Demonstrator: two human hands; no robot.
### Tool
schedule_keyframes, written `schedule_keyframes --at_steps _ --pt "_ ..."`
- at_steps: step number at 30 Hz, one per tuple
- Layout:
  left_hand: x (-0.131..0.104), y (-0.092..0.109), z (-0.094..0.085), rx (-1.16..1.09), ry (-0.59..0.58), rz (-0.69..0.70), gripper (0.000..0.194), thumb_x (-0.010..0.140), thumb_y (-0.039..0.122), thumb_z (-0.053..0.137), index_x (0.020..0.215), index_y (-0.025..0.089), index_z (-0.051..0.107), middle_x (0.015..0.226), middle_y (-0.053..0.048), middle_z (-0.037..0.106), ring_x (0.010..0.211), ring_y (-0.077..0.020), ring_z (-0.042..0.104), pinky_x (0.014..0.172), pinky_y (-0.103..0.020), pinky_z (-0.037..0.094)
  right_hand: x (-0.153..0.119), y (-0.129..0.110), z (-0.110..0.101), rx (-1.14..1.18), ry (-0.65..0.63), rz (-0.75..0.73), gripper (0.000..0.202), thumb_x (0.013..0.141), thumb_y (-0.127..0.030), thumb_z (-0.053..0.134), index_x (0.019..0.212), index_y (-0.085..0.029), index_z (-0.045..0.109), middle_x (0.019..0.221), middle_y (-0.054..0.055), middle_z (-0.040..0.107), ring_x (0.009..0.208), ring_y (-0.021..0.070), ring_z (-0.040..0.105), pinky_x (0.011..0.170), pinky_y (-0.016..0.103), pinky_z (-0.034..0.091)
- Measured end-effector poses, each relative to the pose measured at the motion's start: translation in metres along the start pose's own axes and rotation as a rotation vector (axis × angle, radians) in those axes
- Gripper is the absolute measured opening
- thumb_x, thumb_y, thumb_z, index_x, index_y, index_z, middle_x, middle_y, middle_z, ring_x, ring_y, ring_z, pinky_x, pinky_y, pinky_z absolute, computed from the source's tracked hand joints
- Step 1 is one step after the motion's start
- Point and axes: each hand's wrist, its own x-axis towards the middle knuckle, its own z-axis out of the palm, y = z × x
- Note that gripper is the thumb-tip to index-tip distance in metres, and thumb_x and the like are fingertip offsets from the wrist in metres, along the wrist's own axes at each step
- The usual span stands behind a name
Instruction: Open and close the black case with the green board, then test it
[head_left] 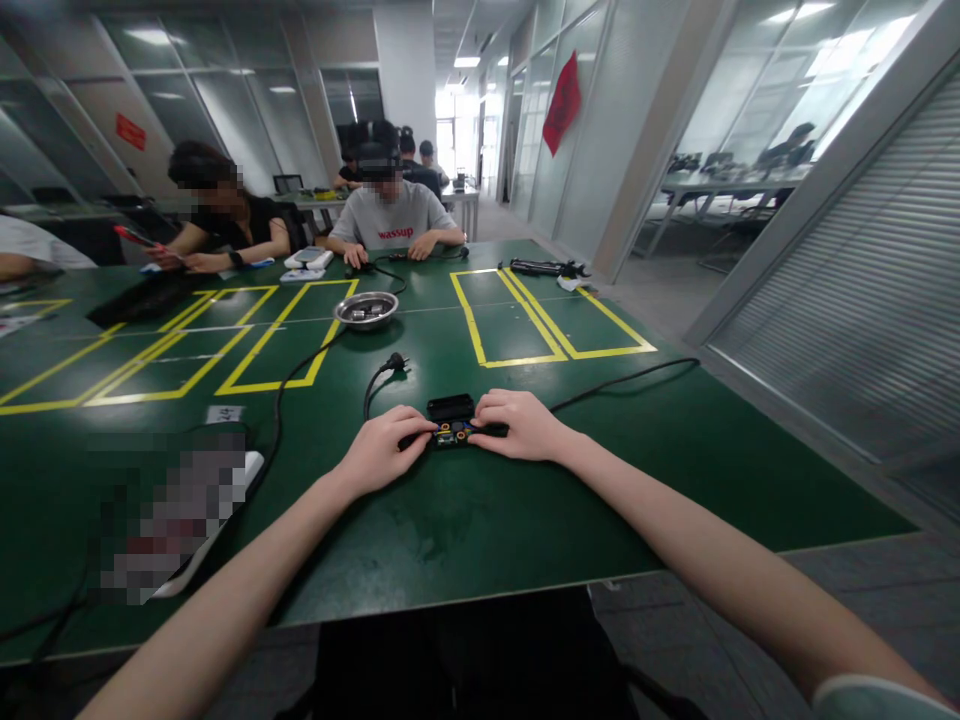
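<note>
In front of me on the green table lies a small open black plastic case point(447, 437) with coloured wires and round orange-ringed parts inside. My left hand point(384, 447) pinches the black power cord at the left end of this case. At the opposite end, my right hand point(519, 425) has its fingers closed on the cord where it enters the case. A matching black cover point(451, 407) rests just behind, apart from the case. The left cord curves to a black plug point(396, 363); the right cord point(626, 380) runs off along the table.
A metal bowl point(366, 310) with small metal parts stands farther back. Yellow tape point(480, 320) marks rectangles on the green table point(720, 470). A white-edged device point(251, 470), partly blurred, lies at left. A black folded stand point(544, 268) is far right. People sit across the table.
</note>
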Motion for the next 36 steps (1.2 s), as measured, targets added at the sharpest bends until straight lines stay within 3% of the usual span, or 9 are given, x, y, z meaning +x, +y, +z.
schedule_keyframes --at_steps 3,6,13,17,24,29,36 --pt "0.001 -0.001 0.001 -0.014 0.068 -0.086 0.024 0.096 0.028 0.059 0.113 0.021 0.075 0.101 -0.006 0.075 0.094 -0.0218 0.07 0.086 -0.035 0.054 0.0 0.003 0.005 0.072 0.126 0.198 0.019 0.096 -0.032 0.067 0.103 -0.019 0.077 0.098 0.007 0.073 0.085 0.0189 0.068 0.078 0.03 0.053" --pt "0.003 -0.003 0.002 0.017 0.099 -0.174 0.03 0.095 0.033 0.062 0.12 0.021 0.074 0.104 -0.007 0.078 0.099 -0.0246 0.069 0.091 -0.04 0.053 0.001 0.006 0.011 0.074 0.153 0.358 0.026 0.095 -0.029 0.065 0.116 -0.018 0.076 0.106 0.009 0.072 0.087 0.0194 0.067 0.079 0.032 0.053" --pt "0.005 -0.007 0.006 -0.169 0.109 -0.293 0.03 0.096 0.027 0.055 0.108 0.02 0.081 0.102 -0.009 0.081 0.095 -0.0245 0.073 0.089 -0.039 0.057 0.006 0.009 0.019 0.289 0.116 0.567 0.019 0.09 -0.03 0.069 0.096 -0.017 0.081 0.077 0.005 0.073 0.066 0.0165 0.062 0.064 0.03 0.048" --pt "0.007 -0.007 0.006 -0.232 0.127 -0.342 0.025 0.091 0.029 0.062 0.103 0.02 0.082 0.1 -0.008 0.081 0.093 -0.0246 0.075 0.09 -0.038 0.059 0.007 0.009 0.02 0.468 0.165 0.663 0.018 0.083 -0.029 0.073 0.092 -0.016 0.081 0.078 0.006 0.077 0.068 0.0177 0.065 0.067 0.03 0.05" --pt "0.009 -0.002 0.006 -0.39 0.17 -0.404 0.027 0.09 0.033 0.062 0.1 0.018 0.082 0.099 -0.007 0.082 0.093 -0.0258 0.077 0.091 -0.039 0.061 0.006 0.01 0.024 0.656 0.238 0.676 0.02 0.077 -0.032 0.075 0.086 -0.015 0.079 0.076 0.005 0.076 0.066 0.0164 0.064 0.066 0.03 0.051" --pt "0.009 0.001 0.007 -0.538 0.195 -0.454 0.03 0.087 0.035 0.065 0.104 0.016 0.081 0.098 -0.009 0.082 0.092 -0.0274 0.079 0.089 -0.04 0.062 0.005 0.011 0.023 0.659 0.272 0.641 0.02 0.077 -0.035 0.074 0.082 -0.016 0.078 0.074 0.004 0.075 0.066 0.0162 0.063 0.066 0.03 0.052" --pt "0.009 0.005 0.004 -0.556 0.231 -0.472 0.031 0.085 0.037 0.067 0.102 0.015 0.082 0.097 -0.009 0.083 0.091 -0.0276 0.079 0.09 -0.04 0.063 0.005 0.01 0.021 0.655 0.271 0.611 0.022 0.079 -0.038 0.073 0.081 -0.017 0.076 0.072 0.003 0.073 0.064 0.0161 0.061 0.063 0.03 0.051"
